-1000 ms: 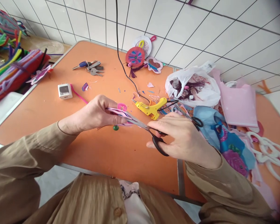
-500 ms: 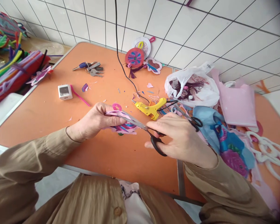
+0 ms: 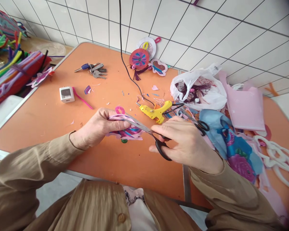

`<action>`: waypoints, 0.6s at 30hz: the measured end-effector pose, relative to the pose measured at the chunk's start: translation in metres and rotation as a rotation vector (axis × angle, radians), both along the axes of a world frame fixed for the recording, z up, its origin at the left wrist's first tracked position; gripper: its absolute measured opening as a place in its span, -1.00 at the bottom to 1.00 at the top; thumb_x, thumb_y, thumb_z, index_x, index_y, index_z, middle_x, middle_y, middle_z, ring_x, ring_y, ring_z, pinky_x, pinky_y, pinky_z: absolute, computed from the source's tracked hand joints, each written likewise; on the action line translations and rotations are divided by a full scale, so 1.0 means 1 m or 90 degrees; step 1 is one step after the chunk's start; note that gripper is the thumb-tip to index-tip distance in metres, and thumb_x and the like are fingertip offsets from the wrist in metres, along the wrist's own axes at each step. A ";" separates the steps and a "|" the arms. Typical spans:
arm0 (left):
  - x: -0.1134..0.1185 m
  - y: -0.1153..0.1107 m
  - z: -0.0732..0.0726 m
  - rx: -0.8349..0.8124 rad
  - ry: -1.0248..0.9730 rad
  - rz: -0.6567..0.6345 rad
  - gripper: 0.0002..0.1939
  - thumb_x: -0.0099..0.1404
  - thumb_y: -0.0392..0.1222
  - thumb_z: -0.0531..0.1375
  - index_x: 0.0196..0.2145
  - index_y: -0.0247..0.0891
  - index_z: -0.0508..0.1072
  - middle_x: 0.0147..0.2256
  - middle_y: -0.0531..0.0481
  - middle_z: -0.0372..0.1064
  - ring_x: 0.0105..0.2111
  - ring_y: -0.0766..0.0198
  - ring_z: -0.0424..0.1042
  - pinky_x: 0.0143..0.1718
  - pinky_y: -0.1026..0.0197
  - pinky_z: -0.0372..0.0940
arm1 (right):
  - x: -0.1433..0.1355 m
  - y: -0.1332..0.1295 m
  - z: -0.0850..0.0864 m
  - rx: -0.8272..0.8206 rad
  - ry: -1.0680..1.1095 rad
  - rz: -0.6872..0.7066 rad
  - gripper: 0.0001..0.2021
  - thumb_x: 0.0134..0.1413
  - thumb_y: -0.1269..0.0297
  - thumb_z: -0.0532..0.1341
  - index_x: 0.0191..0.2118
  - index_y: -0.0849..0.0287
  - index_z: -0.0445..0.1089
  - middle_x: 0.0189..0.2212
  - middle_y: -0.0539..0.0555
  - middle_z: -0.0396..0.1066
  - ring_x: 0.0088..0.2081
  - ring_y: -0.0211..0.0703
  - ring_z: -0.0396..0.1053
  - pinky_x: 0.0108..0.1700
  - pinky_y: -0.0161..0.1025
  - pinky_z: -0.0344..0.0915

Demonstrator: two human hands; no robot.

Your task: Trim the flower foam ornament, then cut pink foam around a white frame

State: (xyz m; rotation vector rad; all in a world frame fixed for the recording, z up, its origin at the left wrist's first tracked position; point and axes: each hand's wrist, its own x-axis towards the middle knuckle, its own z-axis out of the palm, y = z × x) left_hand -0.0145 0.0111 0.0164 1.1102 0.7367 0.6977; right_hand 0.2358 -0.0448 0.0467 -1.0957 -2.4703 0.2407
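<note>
My left hand (image 3: 96, 126) pinches a pink, purple and blue fabric craft piece (image 3: 132, 131) with a wavy pink edge. A pink loop (image 3: 119, 110) stands up from its top, and a green bead (image 3: 124, 141) shows below it. My right hand (image 3: 183, 139) has its fingers in the black handles of a pair of scissors (image 3: 162, 148). The blades point left and lie along the upper edge of the craft piece, close to my left thumb. How far apart the blades are is hard to tell.
A yellow glue gun (image 3: 155, 112) with a black cord lies just beyond my hands. Keys (image 3: 96, 70) and a white charger (image 3: 66, 94) are at the left. A white bag (image 3: 198, 89), second scissors (image 3: 201, 125) and blue fabric (image 3: 240, 154) are at the right.
The craft piece has tilted slightly, and more of its front and of the green bead shows. My left hand has shifted a little; my right hand has hardly moved.
</note>
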 end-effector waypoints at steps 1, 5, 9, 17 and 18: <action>0.000 0.000 -0.001 0.003 0.001 -0.002 -0.81 0.11 -0.06 0.48 -0.45 -0.24 0.71 -0.49 -0.09 0.61 -0.55 0.22 0.54 -0.54 0.29 0.37 | 0.000 0.000 0.000 -0.003 -0.001 -0.001 -0.86 0.20 0.22 0.33 -0.24 0.11 0.39 -0.56 -0.08 0.33 -0.49 -0.21 0.33 -0.26 -0.19 0.19; -0.001 -0.001 -0.003 -0.015 -0.005 -0.005 -0.79 0.11 -0.05 0.48 -0.46 -0.26 0.70 -0.47 -0.10 0.62 -0.52 0.20 0.55 -0.52 0.27 0.40 | 0.000 0.000 0.000 0.004 0.000 0.009 -0.83 0.18 0.24 0.35 -0.22 0.17 0.38 -0.55 -0.09 0.33 -0.49 -0.25 0.30 -0.25 -0.21 0.20; -0.001 -0.002 0.001 -0.022 -0.010 0.003 -0.77 0.09 -0.03 0.49 -0.48 -0.27 0.69 -0.48 -0.10 0.61 -0.55 0.25 0.52 -0.55 0.31 0.36 | 0.001 0.000 -0.001 0.011 -0.010 0.008 -0.82 0.16 0.27 0.36 -0.23 0.20 0.38 -0.55 -0.10 0.33 -0.49 -0.26 0.28 -0.25 -0.22 0.18; -0.002 -0.003 0.004 -0.034 -0.018 -0.002 -0.73 0.11 -0.01 0.47 -0.47 -0.29 0.69 -0.47 -0.14 0.62 -0.53 0.20 0.55 -0.56 0.29 0.35 | 0.000 0.001 -0.002 0.022 -0.001 0.008 -0.85 0.19 0.24 0.33 -0.21 0.14 0.37 -0.57 -0.09 0.34 -0.50 -0.21 0.31 -0.27 -0.20 0.22; -0.002 -0.003 0.003 -0.038 -0.015 0.003 -0.72 0.10 0.00 0.48 -0.49 -0.30 0.68 -0.50 -0.13 0.60 -0.55 0.21 0.54 -0.57 0.29 0.34 | 0.000 0.001 -0.002 0.018 -0.002 0.004 -0.87 0.20 0.24 0.32 -0.22 0.11 0.37 -0.57 -0.08 0.34 -0.50 -0.20 0.31 -0.28 -0.19 0.23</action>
